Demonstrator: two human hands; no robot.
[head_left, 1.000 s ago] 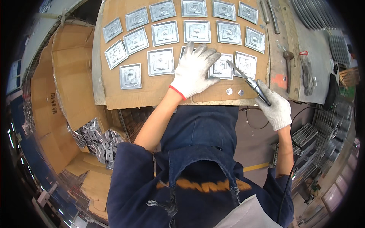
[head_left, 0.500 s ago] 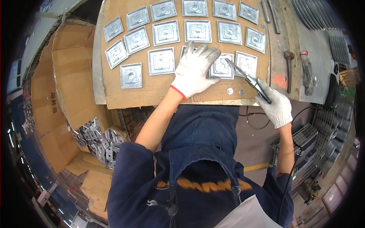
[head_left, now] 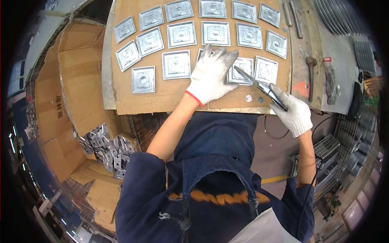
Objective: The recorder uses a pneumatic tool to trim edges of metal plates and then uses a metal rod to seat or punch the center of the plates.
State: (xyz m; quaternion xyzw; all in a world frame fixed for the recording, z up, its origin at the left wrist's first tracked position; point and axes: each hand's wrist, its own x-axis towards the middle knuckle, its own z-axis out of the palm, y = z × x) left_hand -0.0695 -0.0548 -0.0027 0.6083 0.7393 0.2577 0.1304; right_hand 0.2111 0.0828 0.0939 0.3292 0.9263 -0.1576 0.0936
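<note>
- Head view: square metal plate (head_left: 240,77), laid flat on a cardboard sheet (head_left: 178,92), between the left hand and the row's rightmost plate (head_left: 266,70).
- Handling, as judged: stiff, modest in weight, not readily broken; smooth face likely slippery under knit gloves, rim perhaps sharp. Best taken by two opposite raised edges.
- Left hand (head_left: 211,75): gloved, palm down, fingers spread, nothing seen to be gripped; a neighbouring plate (head_left: 200,54) largely covered. Thumb set beside the first plate; touch cannot be told.
- Right hand (head_left: 292,115): gloved, fingers wrapped about the dark handle of a slender tool (head_left: 265,89); tip held over the first plate, contact not determinable.
- Surroundings: two small discs (head_left: 248,98) near the plate's near edge; hammer (head_left: 311,77) laid well to the right.
</note>
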